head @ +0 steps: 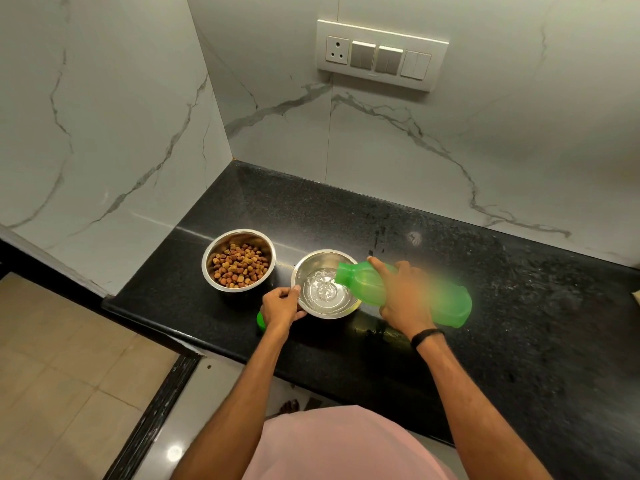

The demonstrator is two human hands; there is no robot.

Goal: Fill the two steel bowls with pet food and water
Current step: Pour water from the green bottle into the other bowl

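Right hand gripping a tilted green bottle, its body motion-blurred, mouth over the nearer bowl, water inside, left hand gripping that bowl's rim, green thing mostly hidden behind it, kibble bowl just left, both on the counter.

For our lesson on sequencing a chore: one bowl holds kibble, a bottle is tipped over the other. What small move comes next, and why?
Probably pour a little more: the right hand grips the green bottle tipped over the water bowl, which holds only a shallow pool, while the left hand steadies its rim. The kibble bowl looks filled.
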